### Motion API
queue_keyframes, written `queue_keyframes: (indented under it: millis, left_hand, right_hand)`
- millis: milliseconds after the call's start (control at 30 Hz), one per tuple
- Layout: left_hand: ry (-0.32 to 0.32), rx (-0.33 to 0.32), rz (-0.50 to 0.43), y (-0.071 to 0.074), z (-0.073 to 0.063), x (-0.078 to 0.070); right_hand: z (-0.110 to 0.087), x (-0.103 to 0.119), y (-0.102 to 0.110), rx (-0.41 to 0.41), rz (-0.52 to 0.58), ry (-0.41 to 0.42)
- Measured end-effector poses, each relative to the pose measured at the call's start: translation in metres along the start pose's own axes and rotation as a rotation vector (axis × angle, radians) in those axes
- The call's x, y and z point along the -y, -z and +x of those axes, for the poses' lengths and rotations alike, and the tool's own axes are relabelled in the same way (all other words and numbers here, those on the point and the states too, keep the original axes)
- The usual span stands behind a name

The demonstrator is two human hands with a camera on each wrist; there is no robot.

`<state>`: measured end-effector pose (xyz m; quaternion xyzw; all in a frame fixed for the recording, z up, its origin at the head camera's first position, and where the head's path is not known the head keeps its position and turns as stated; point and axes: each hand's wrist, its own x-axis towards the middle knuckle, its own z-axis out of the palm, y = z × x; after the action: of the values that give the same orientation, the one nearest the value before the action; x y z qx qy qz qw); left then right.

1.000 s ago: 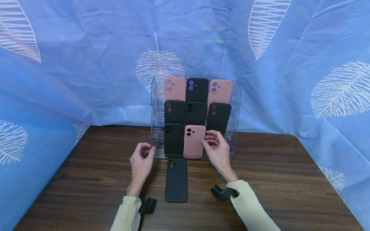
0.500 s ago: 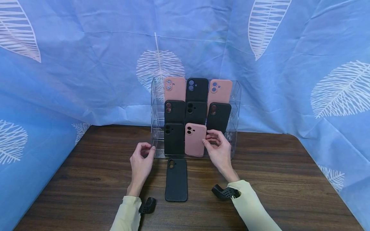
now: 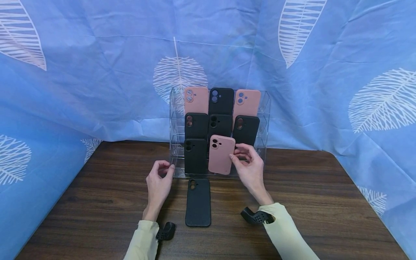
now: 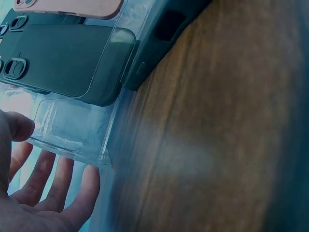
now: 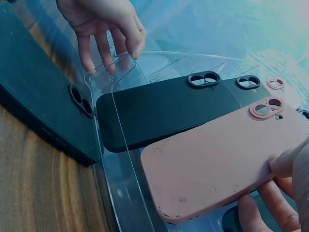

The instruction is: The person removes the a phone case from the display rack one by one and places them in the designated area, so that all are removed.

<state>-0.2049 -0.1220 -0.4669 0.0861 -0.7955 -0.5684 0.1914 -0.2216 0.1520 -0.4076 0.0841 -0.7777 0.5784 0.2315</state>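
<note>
A pink phone case (image 3: 222, 155) is pinched at its right edge by my right hand (image 3: 249, 164), thumb in front and fingers behind. It tilts slightly, in front of the lowest tier of a clear stepped rack (image 3: 177, 164). In the right wrist view the pink case (image 5: 217, 164) shows small dark scuffs near its bottom end. My left hand (image 3: 160, 182) grips the rack's left side wall, with the thumb and fingers on opposite faces in the left wrist view. Beside the pink case stands a black phone case (image 3: 195, 157) in the bottom row.
Several pink and black cases fill the upper tiers, such as a black case (image 3: 246, 130) at the middle right. Another black case (image 3: 198, 203) lies flat on the wooden table (image 3: 107, 195) before the rack. A blue leaf-print cloth (image 3: 130, 83) hangs behind.
The pink case has risen and shifted right with my right hand, tilting a little. My left hand stays on the rack, and the other cases keep their places.
</note>
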Motion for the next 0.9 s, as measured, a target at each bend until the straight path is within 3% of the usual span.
queue_keyframes:
  millis: [500, 900]
  left_hand:
    - [-0.001, -0.015, 0.003, -0.001, 0.0, -0.001]
    - [0.003, -0.007, 0.011, -0.001, -0.001, -0.002]
  right_hand:
    - [-0.015, -0.001, 0.011, 0.072, 0.03, 0.068]
    - [-0.028, -0.004, 0.018, 0.144, 0.069, -0.013]
